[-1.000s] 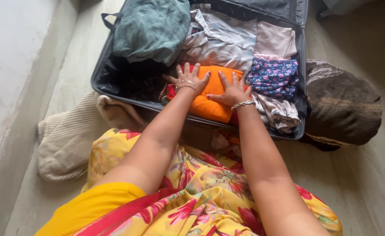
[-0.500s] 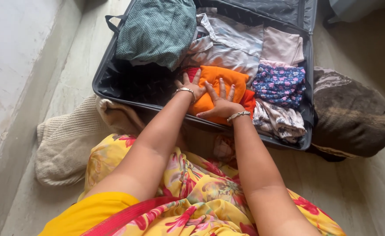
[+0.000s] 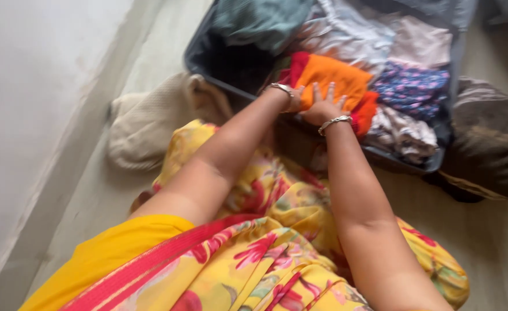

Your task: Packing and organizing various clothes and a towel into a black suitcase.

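Pressing down on a folded orange cloth garment [image 3: 332,78], the right hand [image 3: 323,108] lies flat with its fingers [image 3: 329,92] spread apart on the fabric's near edge. The left hand [image 3: 293,98], wearing a metal bangle, touches the garment's left side; whether its fingers are apart or curled cannot be told, as the frame is blurred. The orange garment sits in the near middle of an open dark grey suitcase [image 3: 199,55] on the floor, beside a blue floral folded cloth [image 3: 412,86]. A beige knitted cloth [image 3: 150,118] lies against the suitcase's near left wall.
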